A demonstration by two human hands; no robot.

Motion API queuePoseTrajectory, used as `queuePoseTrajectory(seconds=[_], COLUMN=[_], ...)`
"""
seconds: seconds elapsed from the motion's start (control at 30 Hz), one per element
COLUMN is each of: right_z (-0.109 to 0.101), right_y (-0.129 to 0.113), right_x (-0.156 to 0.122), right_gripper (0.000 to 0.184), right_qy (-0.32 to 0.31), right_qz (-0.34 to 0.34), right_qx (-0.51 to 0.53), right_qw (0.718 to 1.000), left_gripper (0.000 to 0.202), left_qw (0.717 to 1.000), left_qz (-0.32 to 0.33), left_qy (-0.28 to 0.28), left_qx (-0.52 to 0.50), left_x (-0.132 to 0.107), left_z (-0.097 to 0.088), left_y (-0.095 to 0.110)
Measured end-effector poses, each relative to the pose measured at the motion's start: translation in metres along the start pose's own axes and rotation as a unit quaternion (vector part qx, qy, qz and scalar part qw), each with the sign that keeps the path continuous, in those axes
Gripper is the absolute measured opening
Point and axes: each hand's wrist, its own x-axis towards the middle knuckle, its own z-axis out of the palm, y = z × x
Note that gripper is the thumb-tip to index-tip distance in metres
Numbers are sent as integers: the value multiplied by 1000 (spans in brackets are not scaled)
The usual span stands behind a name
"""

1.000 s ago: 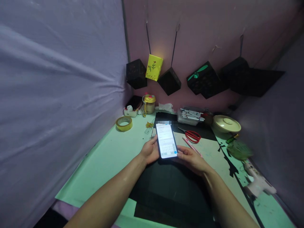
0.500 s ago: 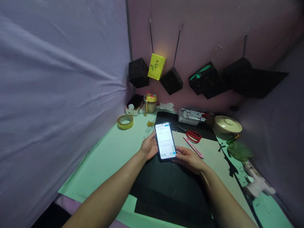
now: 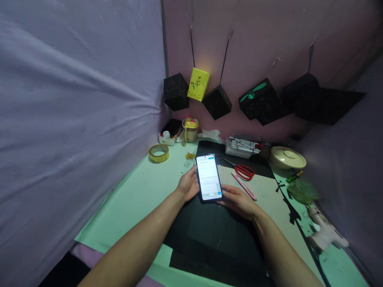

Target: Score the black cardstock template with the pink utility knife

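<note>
A smartphone (image 3: 208, 177) with a lit white screen and an on-screen keyboard is held between my two hands. My left hand (image 3: 188, 185) grips its left edge, with the fingers partly hidden behind it. At the lower right corner, my right hand (image 3: 237, 200) closes on the phone's edge. Beneath the hands lies a large black sheet (image 3: 221, 239). Just right of the phone are red-handled scissors (image 3: 244, 172) and a pink cutter pen (image 3: 243, 186), both lying on a pale board (image 3: 269, 207).
A yellow tape roll (image 3: 159, 154) lies at the left. Along the back stand a yellow-lidded jar (image 3: 191, 129), a box of white pens (image 3: 243, 145) and a lidded cream bowl (image 3: 287, 157). A glue gun (image 3: 326, 233) lies at the right. Black boxes (image 3: 176, 91) hang on the wall.
The whole view has shifted very slightly, with surroundings a little further right. Both hands keep the same hold on the smartphone.
</note>
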Motion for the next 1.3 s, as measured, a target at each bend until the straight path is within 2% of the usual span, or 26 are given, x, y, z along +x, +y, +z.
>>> queuePoseTrajectory(seconds=[0.53,1.3], right_z=[-3,0], right_y=[4,1], right_x=[2,0], right_gripper=[41,42], right_qy=[-5,4], right_qz=[10,16], right_qx=[25,22], right_qw=[1000,1000], left_gripper=[38,37], left_qw=[1000,1000], left_qz=[2,4], left_qy=[-1,7], left_qx=[13,12], left_x=[-4,-4], left_z=[8,9], left_y=[1,1])
